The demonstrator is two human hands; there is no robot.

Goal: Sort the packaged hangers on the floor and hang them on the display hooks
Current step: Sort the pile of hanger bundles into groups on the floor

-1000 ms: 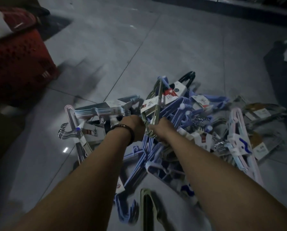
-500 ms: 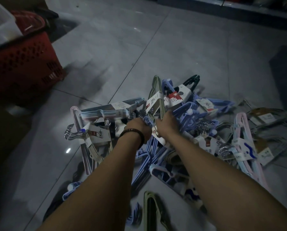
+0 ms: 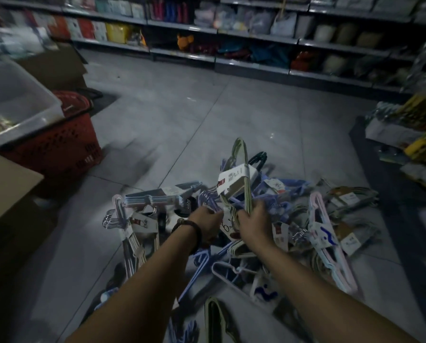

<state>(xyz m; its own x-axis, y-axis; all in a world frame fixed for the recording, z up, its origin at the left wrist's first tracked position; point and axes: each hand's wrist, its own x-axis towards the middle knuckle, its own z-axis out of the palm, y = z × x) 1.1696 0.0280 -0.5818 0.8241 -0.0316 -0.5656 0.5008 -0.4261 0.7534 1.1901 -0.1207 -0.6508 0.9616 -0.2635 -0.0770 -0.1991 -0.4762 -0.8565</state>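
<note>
With left hand [image 3: 207,225] and right hand [image 3: 254,224] both curled round the green hanger pack [image 3: 243,184], lift straight up, twisting to free any hooks snagged in the pile [image 3: 288,188].

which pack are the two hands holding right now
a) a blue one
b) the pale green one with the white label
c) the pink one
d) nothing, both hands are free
B: the left hand and right hand grip the pale green hanger pack, which stands up above the pile with its white label round it, while the pink hanger pack lies on the floor.
</note>
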